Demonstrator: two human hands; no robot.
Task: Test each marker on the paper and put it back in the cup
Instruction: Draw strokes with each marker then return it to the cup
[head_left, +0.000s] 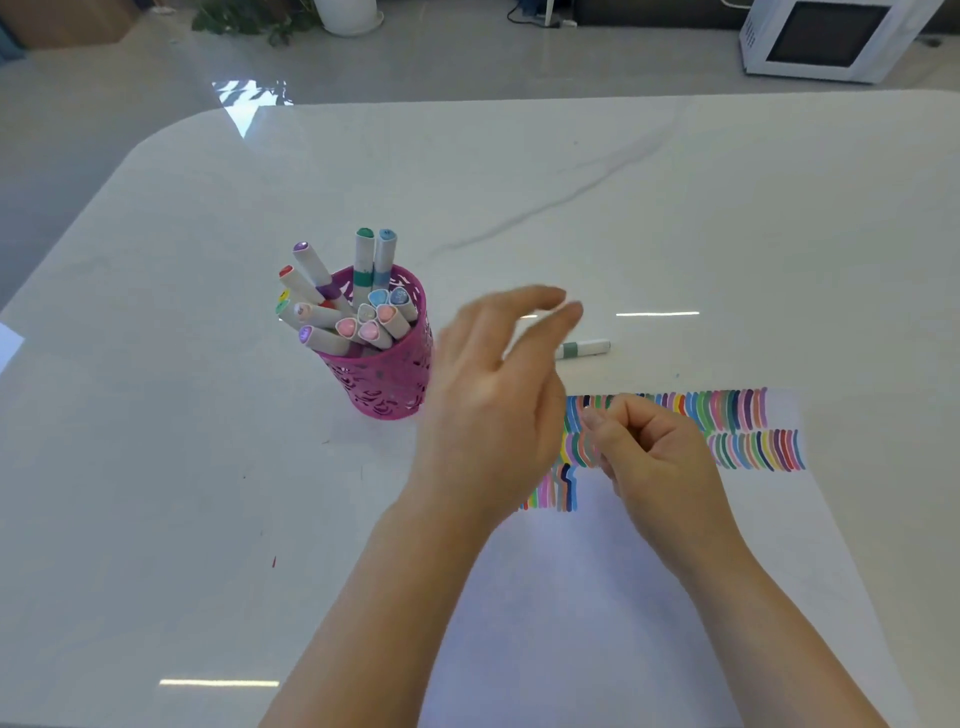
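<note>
One loose marker to fetch: lies flat right of centre, long axis left-to-right, just above the paper, partly behind the open, nearer left hand, farther from the curled right hand, hold unclear; cup left of centre.

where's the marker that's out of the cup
Head view: the marker lies on the table right of the cup, just beyond the paper's far edge, partly behind the left hand.

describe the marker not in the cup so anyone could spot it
On the white table, look right of the pink cup, just beyond the paper. The marker lies flat, partly behind the left hand, with a grey-green band; all others stand in the cup.
</note>
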